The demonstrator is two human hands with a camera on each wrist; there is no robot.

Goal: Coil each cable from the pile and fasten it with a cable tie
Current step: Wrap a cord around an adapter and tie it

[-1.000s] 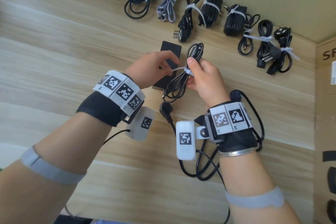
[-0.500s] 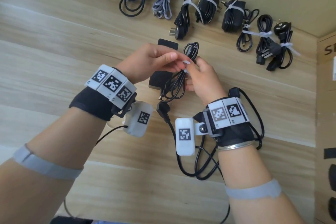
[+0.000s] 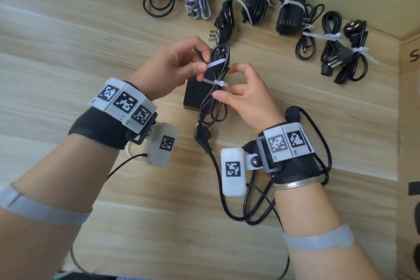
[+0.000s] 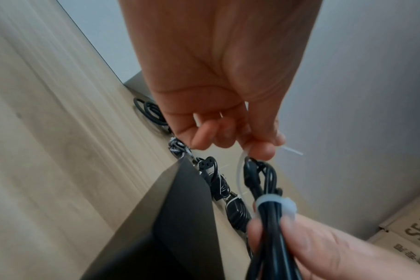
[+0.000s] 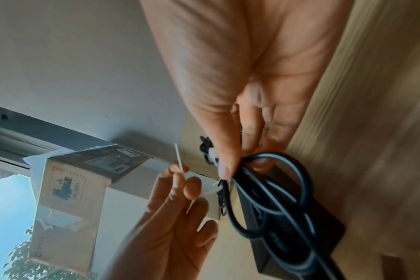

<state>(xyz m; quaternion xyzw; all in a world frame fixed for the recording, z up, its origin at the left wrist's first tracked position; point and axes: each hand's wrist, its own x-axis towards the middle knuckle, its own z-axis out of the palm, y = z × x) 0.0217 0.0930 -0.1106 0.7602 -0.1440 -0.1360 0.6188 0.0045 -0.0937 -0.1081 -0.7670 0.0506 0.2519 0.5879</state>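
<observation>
White cable tie is looped round the coiled black cable, held above the wooden bench.

Head view: left hand pinches the tie's free tail between thumb and forefinger, fingers clamped on the strap. Right hand grips the coil just beside the tie's head, thumb and forefinger curled round the strands. Black power brick lies on the bench under the coil. Loose black lead with angled plug lies on the bench and runs under the right wrist. Tied bundles sit in a row along the far edge of the bench; a cardboard box stands at the right.

Left wrist view: left hand fingers are curled, thumb and forefinger pinching the tie strap, whose tip sticks out to the right. Cable tie band is snug round the coiled black cable; right hand holds the coil just below it. Power brick is in the foreground.

Right wrist view: right hand thumb and fingers clamp the cable loops. Left hand pinches the tie tail, pointing up. Brick is behind the loops. Picture is blurred.
</observation>
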